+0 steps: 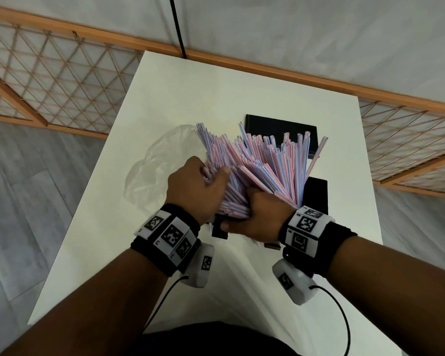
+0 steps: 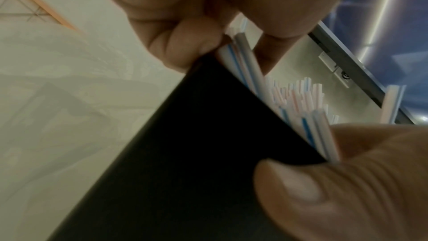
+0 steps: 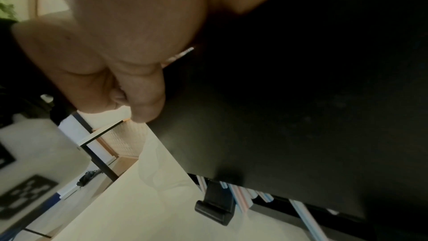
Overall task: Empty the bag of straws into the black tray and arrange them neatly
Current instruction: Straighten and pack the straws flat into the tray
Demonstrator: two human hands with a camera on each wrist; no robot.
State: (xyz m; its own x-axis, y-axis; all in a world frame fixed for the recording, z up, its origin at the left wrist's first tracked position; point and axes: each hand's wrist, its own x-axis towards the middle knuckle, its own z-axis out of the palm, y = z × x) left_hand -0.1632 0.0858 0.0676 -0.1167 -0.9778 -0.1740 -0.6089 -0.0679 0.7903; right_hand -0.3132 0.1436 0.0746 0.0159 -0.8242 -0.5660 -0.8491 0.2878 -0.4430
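A thick bundle of red- and blue-striped white straws (image 1: 262, 160) fans up and away from me over the black tray (image 1: 278, 127), hiding most of it. My left hand (image 1: 198, 186) grips the bundle's left side, thumb on top. My right hand (image 1: 257, 214) grips the straws' near ends, thumb lying along the tray's near rim. In the left wrist view, curled fingers (image 2: 185, 43) pinch straws (image 2: 298, 102) against the tray wall (image 2: 197, 135). The right wrist view shows mostly the dark tray (image 3: 289, 98), with a few straws (image 3: 241, 197) below it.
The empty clear plastic bag (image 1: 152, 170) lies crumpled on the white table (image 1: 190, 86), left of the tray. Wooden lattice screens (image 1: 49, 73) stand behind the table on both sides. A black cable (image 1: 177, 27) hangs at the table's back edge.
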